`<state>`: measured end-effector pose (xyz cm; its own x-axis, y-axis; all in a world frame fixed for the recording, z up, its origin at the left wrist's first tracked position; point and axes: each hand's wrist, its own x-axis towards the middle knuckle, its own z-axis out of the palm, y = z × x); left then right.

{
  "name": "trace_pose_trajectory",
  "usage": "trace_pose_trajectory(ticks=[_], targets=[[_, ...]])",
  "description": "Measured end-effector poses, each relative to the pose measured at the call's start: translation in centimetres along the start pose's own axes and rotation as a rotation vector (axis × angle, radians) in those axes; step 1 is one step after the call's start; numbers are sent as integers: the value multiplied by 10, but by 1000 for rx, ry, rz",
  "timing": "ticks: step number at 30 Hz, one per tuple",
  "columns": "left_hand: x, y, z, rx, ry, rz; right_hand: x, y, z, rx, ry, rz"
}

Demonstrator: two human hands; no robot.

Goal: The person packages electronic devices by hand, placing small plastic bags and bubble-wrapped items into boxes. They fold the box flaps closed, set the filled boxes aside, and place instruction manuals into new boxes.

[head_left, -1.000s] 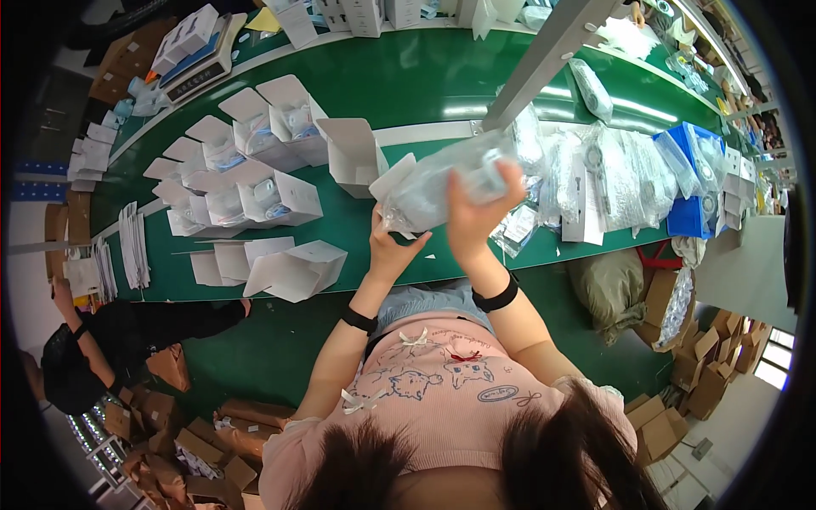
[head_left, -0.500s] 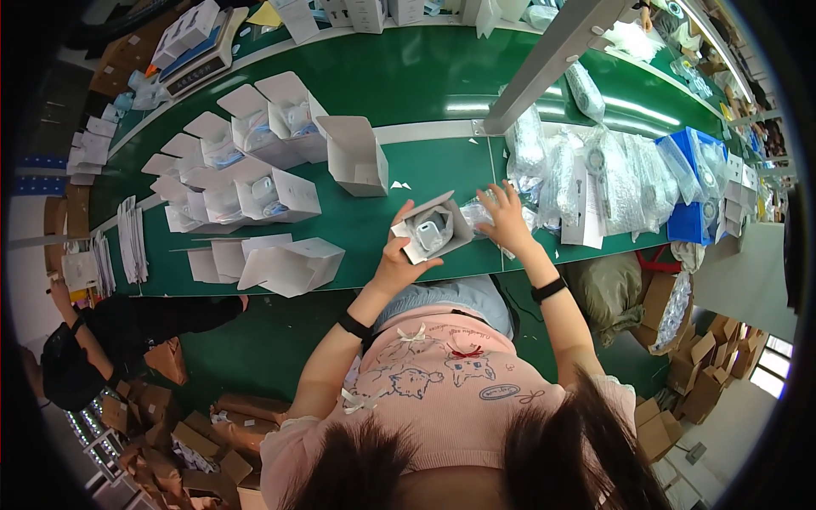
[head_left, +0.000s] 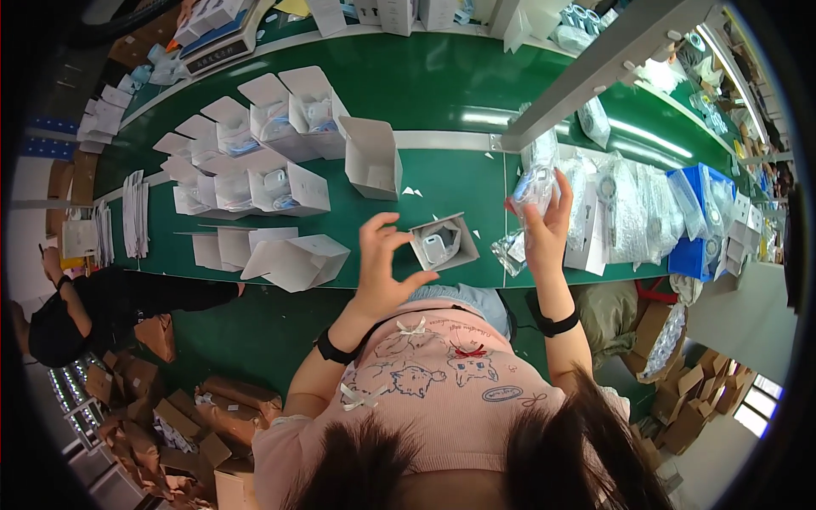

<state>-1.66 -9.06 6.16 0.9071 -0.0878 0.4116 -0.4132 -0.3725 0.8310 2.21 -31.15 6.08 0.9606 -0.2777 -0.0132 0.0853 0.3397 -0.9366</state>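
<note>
My left hand [head_left: 382, 265] is open beside a small white carton [head_left: 466, 257], thumb and fingers apart, not gripping it. The carton stands open-topped near the table's front edge, and inside it lies a pale device with a rounded-square face [head_left: 435, 248] in clear wrap. To the right, my right hand [head_left: 551, 228] is closed round a clear plastic bag with a pale blue-white item [head_left: 535, 187], raised over the table. Below that hand lies another small clear packet [head_left: 512, 252]. An open white box [head_left: 374, 166] stands behind the carton.
Two rows of open filled boxes [head_left: 302, 191] stand at left, with unfilled boxes [head_left: 297, 262] lying in front. Bubble-wrapped packs [head_left: 625, 200] and a blue bin [head_left: 693, 251] are at right. A metal post [head_left: 586, 81] slants over the table. Another person [head_left: 76, 297] is at far left.
My left hand has let go of the carton, which now rests on the table. My right hand has moved up and right and taken hold of the bagged item.
</note>
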Motion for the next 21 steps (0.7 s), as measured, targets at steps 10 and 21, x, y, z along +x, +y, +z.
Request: trace_pose_trajectory(ticks=[10,21], targets=[[13,-6,25,136,-176,-335,-43,29,23,-46,-95,-316],[13,-23,18,-49,0,-264,-33,4,8,-1228,-764,-659]])
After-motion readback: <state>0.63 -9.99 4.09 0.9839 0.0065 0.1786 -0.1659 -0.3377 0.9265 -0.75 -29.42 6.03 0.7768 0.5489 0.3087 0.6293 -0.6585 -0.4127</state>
